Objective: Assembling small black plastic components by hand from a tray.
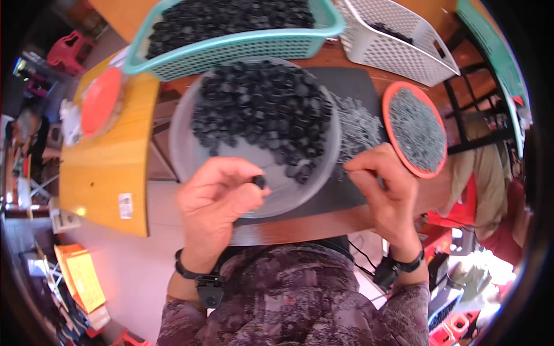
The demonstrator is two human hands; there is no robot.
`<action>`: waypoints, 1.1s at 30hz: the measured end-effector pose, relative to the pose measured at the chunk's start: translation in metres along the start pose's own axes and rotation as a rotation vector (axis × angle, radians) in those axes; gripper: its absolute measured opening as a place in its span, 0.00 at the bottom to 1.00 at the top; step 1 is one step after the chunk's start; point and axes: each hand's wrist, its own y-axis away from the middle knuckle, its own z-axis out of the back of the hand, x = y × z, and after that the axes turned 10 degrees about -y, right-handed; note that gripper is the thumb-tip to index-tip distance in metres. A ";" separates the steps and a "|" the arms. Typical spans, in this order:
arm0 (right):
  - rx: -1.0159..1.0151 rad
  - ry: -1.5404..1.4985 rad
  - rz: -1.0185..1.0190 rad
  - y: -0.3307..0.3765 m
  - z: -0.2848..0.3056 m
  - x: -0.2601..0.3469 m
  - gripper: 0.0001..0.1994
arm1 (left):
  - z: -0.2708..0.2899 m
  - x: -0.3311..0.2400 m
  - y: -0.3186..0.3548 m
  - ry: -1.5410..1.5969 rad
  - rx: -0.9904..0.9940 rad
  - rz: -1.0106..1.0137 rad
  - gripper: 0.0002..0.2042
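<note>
My left hand (219, 193) pinches a small black plastic piece (259, 181) between thumb and fingers, just over the near rim of a grey round tray (184, 155). The tray holds a heap of several such black pieces (262, 109). My right hand (385, 190) rests at the near edge of a loose pile of thin metal pins (358, 130) on a dark mat (346, 83); its fingertips are curled together at the pins, and I cannot tell whether a pin is pinched.
A teal basket (242, 46) full of black pieces stands behind the tray. A white basket (398, 40) is at the back right. An orange-rimmed dish (415, 128) holds more pins. An orange lid (101, 101) lies on a yellow stool (107, 173) to the left.
</note>
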 end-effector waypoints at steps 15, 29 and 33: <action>0.012 -0.794 -0.089 -0.018 -0.070 0.029 0.07 | 0.003 0.003 0.002 0.347 0.172 0.059 0.12; -0.004 -0.428 0.130 -0.018 -0.070 0.021 0.08 | 0.002 0.004 0.005 0.283 0.125 0.067 0.11; -0.024 -0.257 0.261 -0.020 -0.073 0.022 0.08 | 0.001 0.004 0.005 0.139 0.091 0.027 0.11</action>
